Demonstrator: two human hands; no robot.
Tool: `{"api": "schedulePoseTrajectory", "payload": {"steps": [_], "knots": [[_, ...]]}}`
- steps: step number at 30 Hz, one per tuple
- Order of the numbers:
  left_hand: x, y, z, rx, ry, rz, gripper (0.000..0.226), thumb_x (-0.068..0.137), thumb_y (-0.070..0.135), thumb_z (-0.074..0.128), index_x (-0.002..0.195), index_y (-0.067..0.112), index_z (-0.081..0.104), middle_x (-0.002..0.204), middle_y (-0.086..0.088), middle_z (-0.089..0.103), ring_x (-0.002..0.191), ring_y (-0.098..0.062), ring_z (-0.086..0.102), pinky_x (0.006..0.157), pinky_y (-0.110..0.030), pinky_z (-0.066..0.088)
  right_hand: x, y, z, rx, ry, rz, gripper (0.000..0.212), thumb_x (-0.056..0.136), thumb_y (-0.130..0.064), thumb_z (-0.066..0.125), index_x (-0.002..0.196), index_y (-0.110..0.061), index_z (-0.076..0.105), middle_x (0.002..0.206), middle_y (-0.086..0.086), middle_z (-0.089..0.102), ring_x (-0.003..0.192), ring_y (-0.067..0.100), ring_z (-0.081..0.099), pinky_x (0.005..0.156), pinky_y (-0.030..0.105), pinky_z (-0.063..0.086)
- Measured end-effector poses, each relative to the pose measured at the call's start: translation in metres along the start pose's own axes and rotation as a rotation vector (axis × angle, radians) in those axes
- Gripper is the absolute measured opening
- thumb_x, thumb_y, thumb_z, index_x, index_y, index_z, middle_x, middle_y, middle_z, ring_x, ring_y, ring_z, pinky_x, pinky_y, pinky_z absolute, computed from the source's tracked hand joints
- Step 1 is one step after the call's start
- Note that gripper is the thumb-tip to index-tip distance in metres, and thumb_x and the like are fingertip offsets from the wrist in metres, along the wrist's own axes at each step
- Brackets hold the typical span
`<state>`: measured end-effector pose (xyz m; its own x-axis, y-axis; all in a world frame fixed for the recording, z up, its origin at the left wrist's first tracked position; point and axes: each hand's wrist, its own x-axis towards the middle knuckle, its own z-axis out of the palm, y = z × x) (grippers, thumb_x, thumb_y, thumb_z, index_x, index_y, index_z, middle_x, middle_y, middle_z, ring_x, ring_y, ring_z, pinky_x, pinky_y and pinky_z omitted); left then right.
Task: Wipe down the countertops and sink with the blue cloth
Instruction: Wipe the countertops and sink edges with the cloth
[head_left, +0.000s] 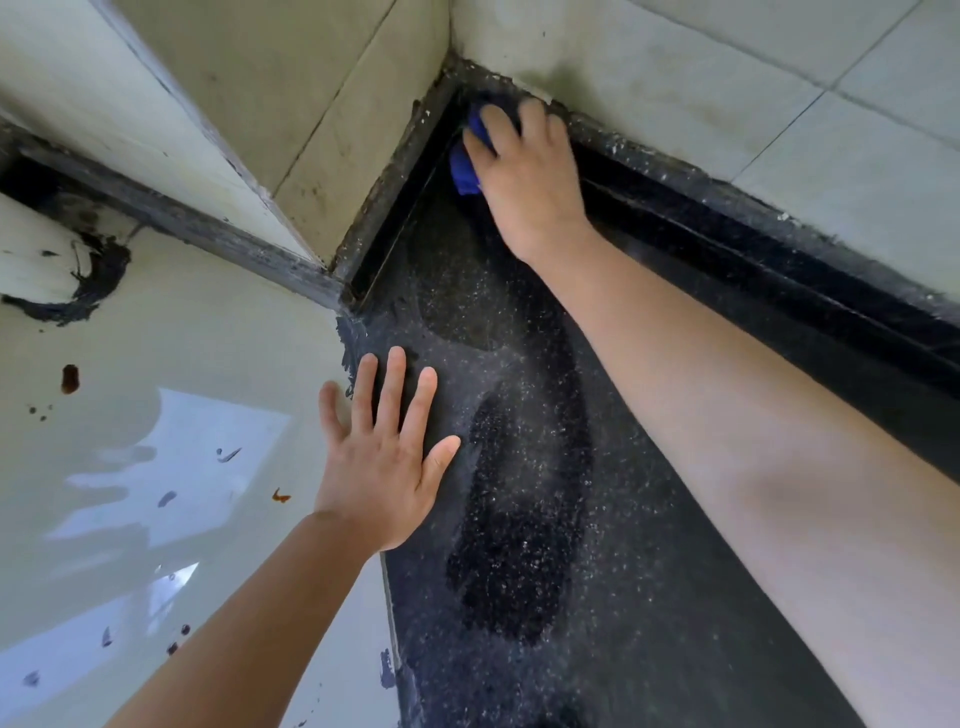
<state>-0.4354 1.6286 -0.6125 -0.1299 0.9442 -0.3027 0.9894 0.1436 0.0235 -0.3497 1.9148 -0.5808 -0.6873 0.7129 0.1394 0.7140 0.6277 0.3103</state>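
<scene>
Blue cloth (464, 174) bunched under right hand (524, 166), pushed into far corner of black speckled counter (649, 597), right against tiled wall (727, 78). Fingers curled over cloth, gripping it. Left hand (379, 467) flat on counter's left edge, fingers straight and spread, holding nothing. Grey dust film across counter, dark wiped streak (509, 519) mid-surface.

Head camera looks steeply down, close over the countertop (519, 519) corner.

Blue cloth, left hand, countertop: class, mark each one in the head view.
blue cloth (464, 169): head view, its lower visible fold.
left hand (382, 486): head view, back of the hand.
countertop (519, 545): head view, bare dark streak in the dust.
</scene>
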Motion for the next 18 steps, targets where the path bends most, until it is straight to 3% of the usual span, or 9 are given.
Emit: {"api": "schedulePoseTrajectory", "payload": {"steps": [1,3,5,7,11,14,18], "knots": [[0.000,0.000,0.000,0.002,0.003,0.000,0.069,0.101,0.059,0.008,0.158,0.020,0.015,0.165,-0.011,0.007,0.151,-0.037,0.005,0.116,-0.065,0.008,0.010,-0.006,-0.004,-0.014,-0.027,-0.034,0.045,0.087,-0.014,0.039,0.122,-0.006,0.068,0.124,0.016,0.063,0.103,0.041,0.061,0.081,0.045,0.049],[0.000,0.000,0.000,0.001,0.005,0.000,0.069,0.101,0.059,0.009,0.157,0.020,0.016,0.165,-0.012,0.009,0.151,-0.038,0.007,0.116,-0.066,0.009,0.017,-0.007,-0.004,-0.033,-0.048,-0.053,0.040,0.089,-0.013,0.045,0.121,-0.006,0.068,0.129,0.016,0.061,0.110,0.042,0.059,0.088,0.047,0.048],[0.001,0.000,0.000,0.001,-0.003,0.000,0.069,0.101,0.059,0.009,0.157,0.020,0.017,0.165,-0.012,0.009,0.151,-0.038,0.007,0.116,-0.065,0.008,0.006,0.007,0.005,-0.057,-0.008,-0.005,0.036,0.086,-0.015,0.055,0.119,-0.011,0.070,0.124,0.012,0.063,0.105,0.039,0.061,0.084,0.044,0.050],[0.000,0.000,0.000,0.001,-0.005,0.004,0.070,0.101,0.059,0.008,0.157,0.019,0.017,0.165,-0.012,0.009,0.151,-0.038,0.007,0.116,-0.065,0.009,-0.027,0.026,0.021,0.007,-0.002,0.059,0.042,0.089,-0.013,0.052,0.129,-0.012,0.062,0.129,0.013,0.060,0.104,0.041,0.059,0.084,0.046,0.048],[0.001,0.000,-0.002,-0.016,0.002,0.004,0.070,0.100,0.060,0.007,0.156,0.018,0.018,0.164,-0.013,0.012,0.150,-0.039,0.010,0.115,-0.066,0.012,-0.125,0.070,0.040,0.162,0.023,0.348,0.045,0.099,-0.032,0.051,0.142,-0.019,0.052,0.132,0.013,0.055,0.100,0.041,0.054,0.081,0.048,0.044],[0.001,0.000,0.000,-0.017,0.002,0.014,0.071,0.100,0.059,0.010,0.156,0.017,0.019,0.164,-0.014,0.013,0.150,-0.040,0.011,0.114,-0.067,0.012,-0.176,0.086,0.037,0.231,-0.070,0.543,0.050,0.102,-0.044,0.041,0.148,-0.024,0.045,0.140,0.009,0.048,0.109,0.039,0.048,0.090,0.047,0.039],[0.000,0.000,-0.001,0.000,0.001,0.008,0.071,0.099,0.059,0.008,0.156,0.017,0.019,0.163,-0.015,0.014,0.149,-0.041,0.012,0.114,-0.066,0.012,-0.159,0.061,0.036,0.370,-0.087,0.742,0.052,0.100,-0.046,0.040,0.149,-0.028,0.044,0.147,0.005,0.043,0.118,0.037,0.042,0.098,0.045,0.037]]}}
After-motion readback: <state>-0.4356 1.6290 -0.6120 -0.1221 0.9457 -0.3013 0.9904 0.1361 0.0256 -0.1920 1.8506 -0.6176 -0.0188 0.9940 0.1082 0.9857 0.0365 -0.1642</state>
